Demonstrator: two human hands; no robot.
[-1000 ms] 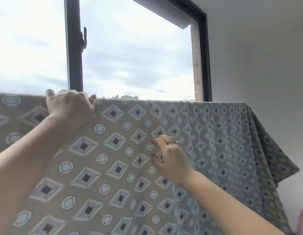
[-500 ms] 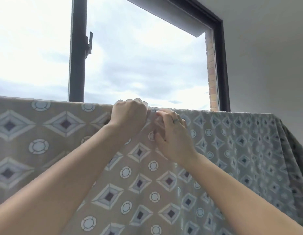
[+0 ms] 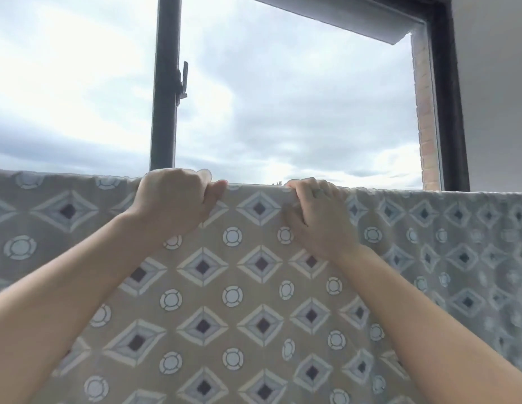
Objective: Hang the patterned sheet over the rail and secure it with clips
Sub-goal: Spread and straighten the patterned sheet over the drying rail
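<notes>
The patterned sheet (image 3: 254, 287), beige with diamonds and circles, hangs over a rail that it hides along its top fold. My left hand (image 3: 175, 202) grips the top fold left of centre, fingers curled over the edge. A short way to the right, my right hand (image 3: 321, 217), wearing a ring, also curls its fingers round the top fold. A flat stretch of fabric lies between the two hands. No clips are in view.
Behind the sheet is a large window with a dark frame (image 3: 163, 112) and a handle (image 3: 182, 80), cloudy sky beyond. A white wall (image 3: 493, 97) stands at the right, past the window's right jamb (image 3: 446, 112).
My right hand rose from the sheet's face to the top fold. The two hands, close together half a second ago, have moved apart along the fold.
</notes>
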